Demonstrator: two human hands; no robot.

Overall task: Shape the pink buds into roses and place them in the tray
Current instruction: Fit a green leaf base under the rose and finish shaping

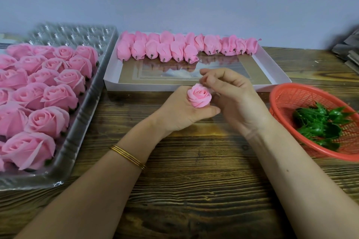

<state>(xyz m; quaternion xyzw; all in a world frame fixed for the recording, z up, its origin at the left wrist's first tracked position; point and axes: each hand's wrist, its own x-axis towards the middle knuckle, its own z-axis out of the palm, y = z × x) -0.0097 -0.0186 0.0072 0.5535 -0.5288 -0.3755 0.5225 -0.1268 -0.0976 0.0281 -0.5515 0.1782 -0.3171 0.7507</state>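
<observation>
Left hand [184,112] grips a pink bud [199,96]; right hand [233,93] apparently pinches 1 outer petal [200,85], best peeled gently outward.

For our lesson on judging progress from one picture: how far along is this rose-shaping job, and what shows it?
Done: many opened roses fill most of the clear tray. In hand: the left hand holds a part-shaped rose while the right hand pinches its outer petal. Left: a line of closed buds waits in the white box, and the tray's far cells are empty.
</observation>
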